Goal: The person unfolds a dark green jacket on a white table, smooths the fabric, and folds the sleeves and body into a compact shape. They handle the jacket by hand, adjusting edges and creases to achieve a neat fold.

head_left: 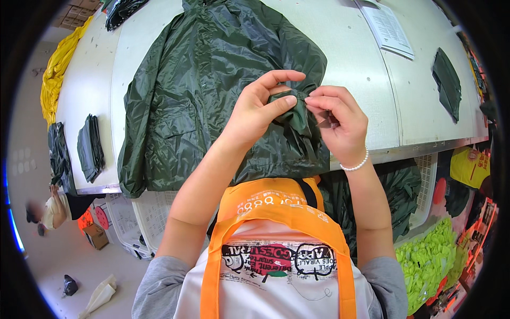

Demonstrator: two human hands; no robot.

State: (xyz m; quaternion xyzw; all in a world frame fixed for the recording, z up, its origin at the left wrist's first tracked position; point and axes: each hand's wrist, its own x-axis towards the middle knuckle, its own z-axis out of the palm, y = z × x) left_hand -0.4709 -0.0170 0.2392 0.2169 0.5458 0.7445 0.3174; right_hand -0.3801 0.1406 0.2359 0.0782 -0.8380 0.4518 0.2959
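Note:
A shiny dark green rain jacket (pixel 212 80) lies spread face up on the white table, its hem toward me. My left hand (pixel 260 106) is closed on the gathered cuff (pixel 297 119) of the sleeve on the right, thumb on top and index finger stretched past it. From the right, my right hand (pixel 340 119) pinches the cuff's edge with thumb and fingertips. Something small, dark and shiny (pixel 330 121) shows under its curled fingers; I cannot make out what it is. Both hands are just above the jacket's lower right part.
Folded dark green garments lie on the table (pixel 356 80) at the left (pixel 90 149) and right (pixel 447 85). Printed sheets (pixel 385 29) lie at the back right, yellow fabric (pixel 61 69) at the far left. Plastic crates (pixel 154 212) stand below the front edge, near lime garments (pixel 427 260). Another person (pixel 53 210) is at left.

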